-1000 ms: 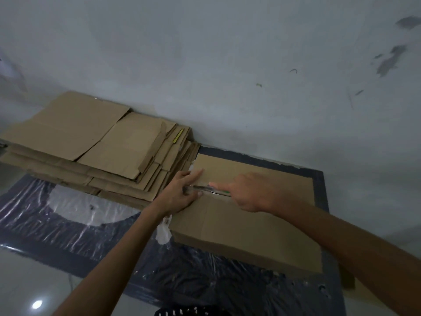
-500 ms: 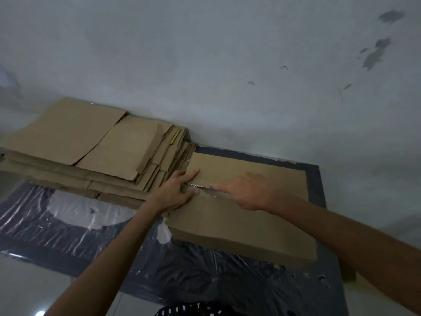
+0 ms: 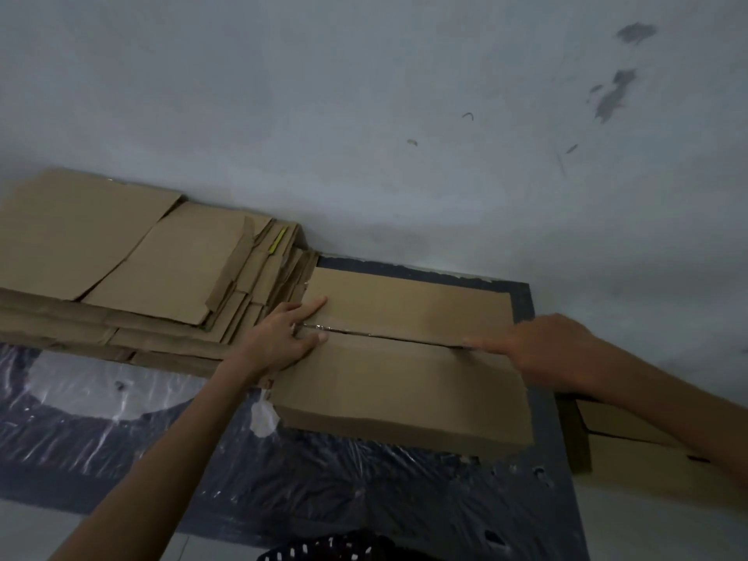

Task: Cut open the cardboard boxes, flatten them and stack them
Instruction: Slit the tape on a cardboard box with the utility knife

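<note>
While the cardboard box (image 3: 404, 382) lies on the dark plastic-wrapped mat (image 3: 324, 479), close against the wall (image 3: 364, 115), its top seam (image 3: 384, 337) shows as a dark slit running left to right. The left hand (image 3: 279, 342) presses on the seam's left end, fingers straight and spread over shiny tape (image 3: 319, 326). The right hand (image 3: 554, 350) sits at the seam's right end, forefinger stretched along the slit. It's blurred, so I can't tell whether it grips a cutter. Just left, touching the box, lies the stack of flattened cardboard (image 3: 121, 269). Another box (image 3: 631, 439) sits beyond the mat's right edge.
</note>
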Tool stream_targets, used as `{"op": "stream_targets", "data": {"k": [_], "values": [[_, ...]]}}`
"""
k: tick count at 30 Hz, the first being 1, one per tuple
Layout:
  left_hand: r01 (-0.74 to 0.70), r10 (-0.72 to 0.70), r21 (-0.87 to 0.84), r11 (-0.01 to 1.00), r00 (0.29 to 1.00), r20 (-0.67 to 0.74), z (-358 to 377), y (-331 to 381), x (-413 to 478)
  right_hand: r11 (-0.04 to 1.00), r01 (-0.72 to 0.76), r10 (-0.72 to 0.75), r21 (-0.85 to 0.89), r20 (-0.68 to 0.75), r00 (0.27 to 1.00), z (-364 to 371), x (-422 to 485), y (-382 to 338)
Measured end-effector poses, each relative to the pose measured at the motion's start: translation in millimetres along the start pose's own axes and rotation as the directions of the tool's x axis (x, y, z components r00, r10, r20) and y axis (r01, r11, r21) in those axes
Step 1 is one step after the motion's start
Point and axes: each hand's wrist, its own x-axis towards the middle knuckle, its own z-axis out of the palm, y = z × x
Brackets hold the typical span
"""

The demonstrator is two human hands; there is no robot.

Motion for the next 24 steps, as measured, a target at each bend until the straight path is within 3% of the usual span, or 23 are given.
{"op": "stream_targets", "data": {"k": [4, 7, 11, 15, 20, 24], "values": [[-0.012, 0.011, 0.071, 0.997, 1.0, 0.008, 2, 10, 2, 0.997, -0.063, 0.065, -0.041, 0.061, 0.996, 19, -22, 22], [0.006, -0.006, 0.119, 0.993, 1.0, -0.002, 1, 17, 0, 0.994, -0.102, 0.101, -0.04, -0.011, 0.995, 38, -28, 26], [-0.004, 0.024, 0.416, 0.909, 0.999, -0.042, -8, 45, -2, 0.99, -0.096, 0.106, 0.101, -0.105, 0.989, 51, -29, 17], [-0.369, 0.34, 0.496, 0.786, 0.928, 0.152, 10, 102, 32, 0.958, -0.113, 0.148, 0.264, -0.12, 0.982, 54, -26, 11], [-0.466, 0.248, 0.538, 0.703, 0.869, 0.429, 36, 158, 75, 0.899, -0.09, 0.17, 0.429, -0.154, 0.973, 71, -19, 12], [-0.505, 0.201, 0.576, 0.643, 0.836, 0.51, 46, 178, 90, 0.876, -0.091, 0.208, 0.474, -0.2, 0.958, 85, -19, 15]]}}
